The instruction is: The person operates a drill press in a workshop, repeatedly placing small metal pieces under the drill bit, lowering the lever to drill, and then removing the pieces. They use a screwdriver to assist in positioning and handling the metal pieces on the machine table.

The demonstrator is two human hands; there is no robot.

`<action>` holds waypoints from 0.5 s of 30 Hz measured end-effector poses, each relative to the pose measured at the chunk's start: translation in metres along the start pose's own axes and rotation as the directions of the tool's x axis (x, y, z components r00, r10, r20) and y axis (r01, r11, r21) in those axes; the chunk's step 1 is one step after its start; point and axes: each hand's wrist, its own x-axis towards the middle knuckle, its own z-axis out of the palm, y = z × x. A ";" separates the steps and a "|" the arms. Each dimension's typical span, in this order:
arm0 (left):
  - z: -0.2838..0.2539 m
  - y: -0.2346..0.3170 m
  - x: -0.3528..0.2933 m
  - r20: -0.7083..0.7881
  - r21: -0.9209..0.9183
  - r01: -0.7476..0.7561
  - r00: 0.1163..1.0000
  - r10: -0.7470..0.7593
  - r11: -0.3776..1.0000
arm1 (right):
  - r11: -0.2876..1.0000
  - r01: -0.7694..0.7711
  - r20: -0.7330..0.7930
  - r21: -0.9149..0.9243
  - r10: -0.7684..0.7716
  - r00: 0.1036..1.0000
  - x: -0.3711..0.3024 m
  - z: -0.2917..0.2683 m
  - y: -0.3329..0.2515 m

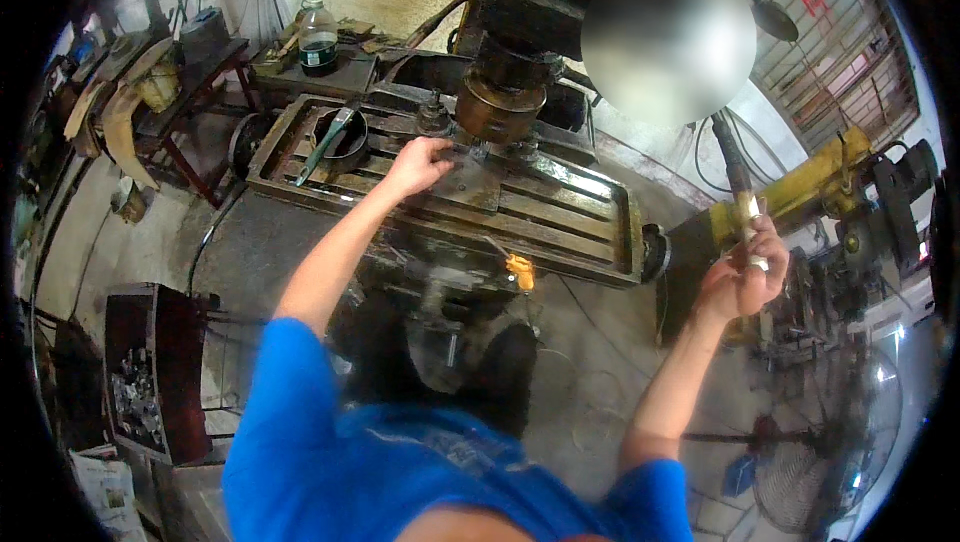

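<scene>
Head view — right grip (743, 280) clasps handle (736, 164), long axis steep, pointing up-left — left grip (420, 168), can't tell

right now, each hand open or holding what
Left hand: fingers curled over the milling table; grip cannot be told.
Right hand: closed around a pale-ended dark rod.

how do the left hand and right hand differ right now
The left hand is over the slotted machine table, near the round machine head; the right hand is beyond the table's right end. The right hand is curled around the pale end of a dark rod; whether the left hand holds anything is unclear. Both are ungloved.
</scene>
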 end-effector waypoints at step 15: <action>-0.113 0.055 -0.126 0.106 -0.162 0.245 0.967 -0.230 0.956 | 1.000 -0.007 -0.020 0.014 0.007 1.000 -0.025 -0.005 0.009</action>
